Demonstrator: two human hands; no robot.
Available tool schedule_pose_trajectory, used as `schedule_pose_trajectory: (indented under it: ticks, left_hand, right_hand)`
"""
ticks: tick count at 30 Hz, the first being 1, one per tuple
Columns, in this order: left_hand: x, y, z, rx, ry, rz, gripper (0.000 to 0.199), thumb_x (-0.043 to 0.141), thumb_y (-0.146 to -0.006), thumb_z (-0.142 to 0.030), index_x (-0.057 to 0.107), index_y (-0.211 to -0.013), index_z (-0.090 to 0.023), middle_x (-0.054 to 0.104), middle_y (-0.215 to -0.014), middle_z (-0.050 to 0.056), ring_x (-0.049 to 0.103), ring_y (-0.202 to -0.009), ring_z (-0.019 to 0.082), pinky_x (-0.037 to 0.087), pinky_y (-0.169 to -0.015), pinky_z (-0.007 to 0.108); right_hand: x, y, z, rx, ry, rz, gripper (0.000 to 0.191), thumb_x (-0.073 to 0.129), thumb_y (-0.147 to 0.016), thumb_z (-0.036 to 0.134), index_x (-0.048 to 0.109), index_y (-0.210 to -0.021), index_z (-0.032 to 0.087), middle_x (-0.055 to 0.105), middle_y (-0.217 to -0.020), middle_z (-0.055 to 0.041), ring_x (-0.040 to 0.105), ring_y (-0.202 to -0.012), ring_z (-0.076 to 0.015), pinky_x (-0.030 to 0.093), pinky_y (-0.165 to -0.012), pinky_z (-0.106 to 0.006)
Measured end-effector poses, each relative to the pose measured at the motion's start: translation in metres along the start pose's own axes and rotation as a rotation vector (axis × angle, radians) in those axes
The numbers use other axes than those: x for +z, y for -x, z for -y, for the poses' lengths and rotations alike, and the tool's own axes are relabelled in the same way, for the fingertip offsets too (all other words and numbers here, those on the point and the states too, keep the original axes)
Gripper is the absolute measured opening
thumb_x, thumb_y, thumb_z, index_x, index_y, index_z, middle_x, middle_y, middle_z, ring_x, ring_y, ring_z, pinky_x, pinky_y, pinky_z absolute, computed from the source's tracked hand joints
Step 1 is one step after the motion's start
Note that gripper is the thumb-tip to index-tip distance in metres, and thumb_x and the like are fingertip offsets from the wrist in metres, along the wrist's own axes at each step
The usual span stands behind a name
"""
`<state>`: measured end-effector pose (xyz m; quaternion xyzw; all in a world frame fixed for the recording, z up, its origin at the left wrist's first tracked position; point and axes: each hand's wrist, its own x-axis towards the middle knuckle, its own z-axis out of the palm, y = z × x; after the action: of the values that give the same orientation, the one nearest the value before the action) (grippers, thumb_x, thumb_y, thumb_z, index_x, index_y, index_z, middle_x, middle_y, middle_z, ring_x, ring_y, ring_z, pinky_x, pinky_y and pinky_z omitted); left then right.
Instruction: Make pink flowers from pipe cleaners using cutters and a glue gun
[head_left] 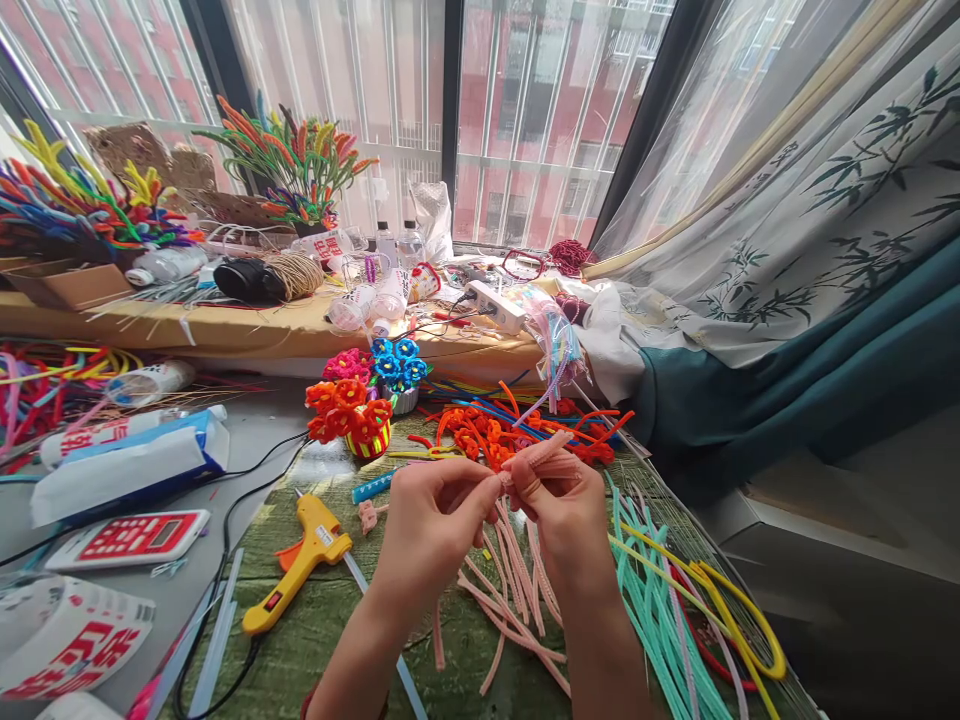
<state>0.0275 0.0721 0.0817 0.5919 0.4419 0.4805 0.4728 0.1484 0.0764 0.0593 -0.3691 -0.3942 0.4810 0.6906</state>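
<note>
Both hands, left hand (pixel 431 520) and right hand (pixel 559 500), form one closed grip on a pink pipe cleaner (pixel 541 458), fingertips meeting so the stem can apparently be bent. Below the grip lie loose pink stems (pixel 510 590) on the counter (pixel 315 620); left of it rests the yellow glue gun (pixel 300 565), within reach.

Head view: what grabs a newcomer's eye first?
Both hands, left hand and right hand, pinch a pink pipe cleaner at centre, above a loose pink pile. A yellow glue gun lies to their left; orange flowers stand just behind.
</note>
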Motion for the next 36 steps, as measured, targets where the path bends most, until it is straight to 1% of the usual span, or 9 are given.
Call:
schedule_pose_trajectory:
  ticks: [4,6,8,12,14,16,20,27,36]
  left_hand:
    - [-0.002,-0.003,0.001,-0.256,0.33,0.086,0.022,0.074,-0.069,-0.034,0.071,-0.066,-0.012,0.055,-0.048,-0.002,0.034,-0.035,0.002,0.018,-0.033,0.015]
    - [-0.002,-0.002,0.0,-0.28,0.398,0.11,0.022,0.074,-0.069,-0.033,0.072,-0.068,-0.012,0.057,-0.051,-0.001,0.034,-0.037,0.002,0.018,-0.033,0.015]
    - [-0.001,0.001,-0.002,-0.162,0.29,0.061,0.02,0.071,-0.074,-0.031,0.072,-0.07,-0.012,0.057,-0.052,-0.001,0.038,-0.038,0.004,0.023,-0.034,0.016]
    - [-0.002,0.005,-0.001,0.389,-0.316,-0.144,0.013,0.062,-0.083,-0.017,0.071,-0.075,-0.015,0.065,-0.059,0.001,0.054,-0.048,0.009,0.041,-0.047,0.021]
    - [-0.003,0.004,0.004,0.599,-0.545,-0.164,0.016,0.057,-0.085,-0.011,0.07,-0.078,-0.014,0.07,-0.067,0.004,0.061,-0.057,0.012,0.045,-0.055,0.023]
    - [-0.004,0.003,0.01,0.691,-0.668,-0.148,0.017,0.054,-0.087,-0.008,0.069,-0.08,-0.014,0.071,-0.07,0.005,0.064,-0.061,0.014,0.046,-0.058,0.023]
    - [-0.001,0.0,0.018,0.715,-0.743,-0.183,0.016,0.055,-0.088,-0.011,0.069,-0.081,-0.015,0.072,-0.068,0.004,0.065,-0.06,0.014,0.047,-0.057,0.023]
    - [0.006,0.002,0.011,0.58,-0.595,-0.145,0.018,0.054,-0.088,-0.012,0.069,-0.079,-0.014,0.071,-0.069,0.005,0.065,-0.061,0.015,0.047,-0.057,0.024]
    - [0.012,0.002,0.003,-0.108,0.25,0.019,0.02,0.069,-0.077,-0.031,0.068,-0.071,-0.013,0.058,-0.053,-0.002,0.045,-0.04,0.005,0.03,-0.036,0.015]
  right_hand:
    - [0.0,0.001,0.0,-0.164,0.049,0.059,0.015,0.074,-0.076,0.023,0.068,-0.062,0.019,0.062,-0.062,0.0008,0.052,-0.053,-0.0116,0.044,-0.051,-0.025]
    - [0.0,0.0,-0.001,-0.231,0.039,0.093,0.015,0.072,-0.078,0.024,0.069,-0.064,0.02,0.062,-0.063,0.0006,0.054,-0.054,-0.0127,0.044,-0.052,-0.026]
    - [-0.002,0.0,-0.002,-0.244,0.009,0.094,0.013,0.073,-0.078,0.028,0.07,-0.068,0.02,0.062,-0.064,0.0004,0.053,-0.053,-0.0126,0.042,-0.05,-0.026]
    - [-0.003,-0.003,-0.004,-0.119,0.036,0.09,0.019,0.074,-0.077,0.038,0.07,-0.072,0.02,0.064,-0.069,-0.0014,0.054,-0.053,-0.0123,0.042,-0.046,-0.024]
    - [-0.003,-0.004,-0.004,-0.055,0.057,0.078,0.022,0.076,-0.076,0.038,0.069,-0.069,0.019,0.064,-0.07,-0.0012,0.054,-0.051,-0.011,0.041,-0.044,-0.024]
    - [-0.001,-0.004,-0.003,-0.022,0.061,0.033,0.022,0.079,-0.072,0.036,0.068,-0.066,0.018,0.063,-0.064,0.0005,0.05,-0.046,-0.0095,0.037,-0.042,-0.023]
    - [0.001,-0.004,-0.003,-0.035,0.102,-0.056,0.027,0.081,-0.069,0.036,0.066,-0.058,0.016,0.055,-0.05,0.0033,0.043,-0.041,-0.0084,0.033,-0.04,-0.023]
    - [-0.001,-0.003,-0.006,-0.119,0.171,-0.121,0.021,0.08,-0.071,0.03,0.068,-0.058,0.018,0.059,-0.058,0.0007,0.049,-0.053,-0.0126,0.039,-0.048,-0.025]
    - [-0.002,-0.002,0.001,-0.178,0.022,-0.033,0.015,0.077,-0.071,0.022,0.069,-0.059,0.02,0.061,-0.062,0.0003,0.054,-0.061,-0.0157,0.044,-0.057,-0.028]
